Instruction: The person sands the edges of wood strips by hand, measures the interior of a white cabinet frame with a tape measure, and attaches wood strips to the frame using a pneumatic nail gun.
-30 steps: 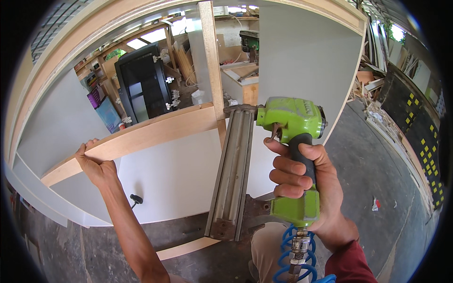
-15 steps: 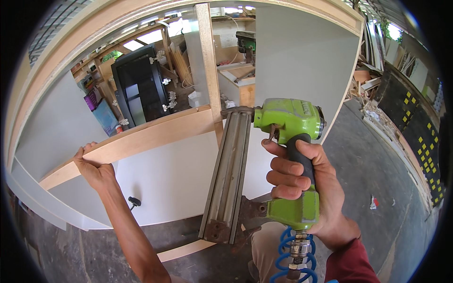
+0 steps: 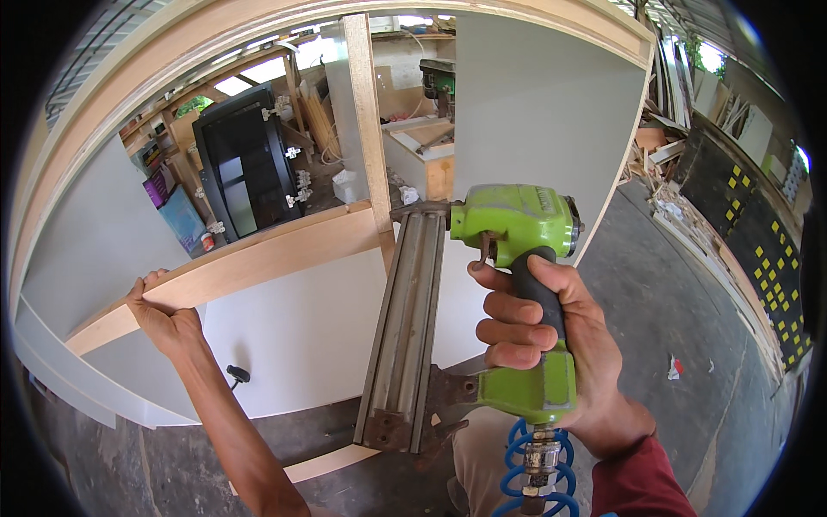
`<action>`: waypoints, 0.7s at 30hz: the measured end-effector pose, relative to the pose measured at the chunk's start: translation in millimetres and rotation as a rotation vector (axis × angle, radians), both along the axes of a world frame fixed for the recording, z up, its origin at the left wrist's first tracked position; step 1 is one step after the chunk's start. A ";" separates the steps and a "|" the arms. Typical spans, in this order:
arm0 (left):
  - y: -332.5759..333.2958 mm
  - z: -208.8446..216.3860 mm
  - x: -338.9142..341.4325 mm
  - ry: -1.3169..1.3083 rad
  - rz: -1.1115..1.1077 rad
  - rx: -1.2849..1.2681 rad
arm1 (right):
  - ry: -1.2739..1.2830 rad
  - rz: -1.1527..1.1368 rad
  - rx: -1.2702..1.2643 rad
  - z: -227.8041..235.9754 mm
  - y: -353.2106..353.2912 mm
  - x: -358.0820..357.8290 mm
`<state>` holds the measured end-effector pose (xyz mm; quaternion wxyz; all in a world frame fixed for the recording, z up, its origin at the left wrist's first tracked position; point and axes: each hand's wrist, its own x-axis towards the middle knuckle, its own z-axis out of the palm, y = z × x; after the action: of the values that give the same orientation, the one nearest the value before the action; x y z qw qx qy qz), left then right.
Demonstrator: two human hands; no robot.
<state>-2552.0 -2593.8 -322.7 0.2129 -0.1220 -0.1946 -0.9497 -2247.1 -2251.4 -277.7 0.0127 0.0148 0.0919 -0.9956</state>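
My right hand (image 3: 560,323) is wrapped round the black grip of a green air nail gun (image 3: 521,215), its index finger at the trigger. The gun's long metal magazine (image 3: 403,327) slants down toward me. Its nose lies by the joint where a pale wooden rail (image 3: 267,258) meets an upright divider (image 3: 366,129); the exact contact is hidden. At the rail's left end my left hand (image 3: 165,317) is closed over the board, fingers behind its top edge. A coiled blue air hose (image 3: 514,461) hangs from the gun's base.
The rail crosses a large cabinet frame with a grey panel (image 3: 538,112) at right and a white panel (image 3: 301,323) below. A small black fitting (image 3: 238,374) sits on the white panel. Beyond stands a black door with hinges (image 3: 245,164). Scrap wood (image 3: 663,151) lies at right.
The view has shifted slightly, and the nail gun appears a little further left. Both hands keep their grips.
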 end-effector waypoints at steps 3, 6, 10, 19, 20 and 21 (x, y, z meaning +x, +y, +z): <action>0.5 1.0 1.4 0.002 0.000 -0.004 | -0.004 0.002 -0.012 0.8 0.1 1.1; 3.4 2.7 2.4 -0.007 0.008 -0.004 | 0.013 -0.005 -0.012 -2.0 0.1 0.7; -3.0 -1.9 -0.9 0.039 -0.063 -0.010 | 0.011 0.000 -0.009 -3.4 3.0 0.0; 9.2 6.7 6.0 -0.047 0.015 0.024 | 0.024 -0.010 -0.014 -1.2 1.7 1.2; 8.4 6.8 7.3 -0.052 0.009 0.038 | 0.027 -0.013 -0.027 -1.7 0.7 1.0; 5.0 5.6 6.8 -0.045 0.007 0.043 | 0.028 -0.037 -0.029 -1.9 -2.4 0.1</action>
<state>-2545.2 -2588.8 -317.1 0.2142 -0.0955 -0.1794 -0.9554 -2247.0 -2253.8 -279.6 -0.0066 0.0025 0.0776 -0.9970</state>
